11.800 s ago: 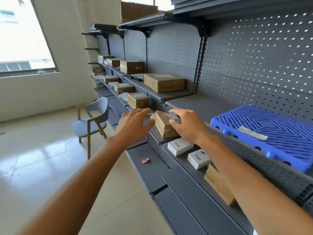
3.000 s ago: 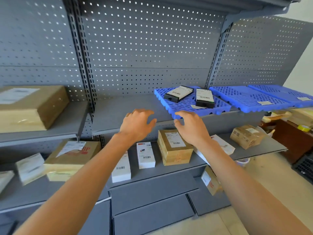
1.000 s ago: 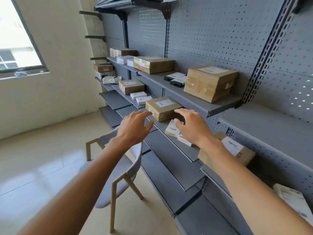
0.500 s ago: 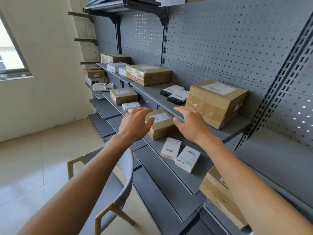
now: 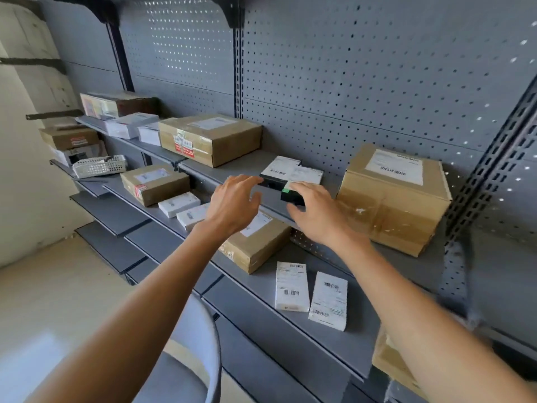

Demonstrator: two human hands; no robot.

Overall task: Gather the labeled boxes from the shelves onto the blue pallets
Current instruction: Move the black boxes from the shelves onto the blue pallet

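Two flat black boxes with white labels lie side by side on the upper grey shelf: the left one (image 5: pixel 277 171) and the right one (image 5: pixel 305 178). My left hand (image 5: pixel 235 203) is spread open, its fingertips at the near end of the left black box. My right hand (image 5: pixel 315 215) is open just in front of the right black box, fingers by its near edge. A labeled brown carton (image 5: pixel 257 242) lies on the shelf below, partly hidden under my hands. No blue pallet is in view.
A large brown carton (image 5: pixel 392 196) stands right of the black boxes and a flat brown carton (image 5: pixel 210 138) to their left. Two white labeled boxes (image 5: pixel 311 293) lie on the lower shelf. More cartons and a white basket (image 5: pixel 98 165) sit further left. A grey chair back (image 5: pixel 200 341) is below.
The view has come closer to the shelves. Both hands have risen from over the brown carton on the lower shelf to the two black boxes on the upper shelf.
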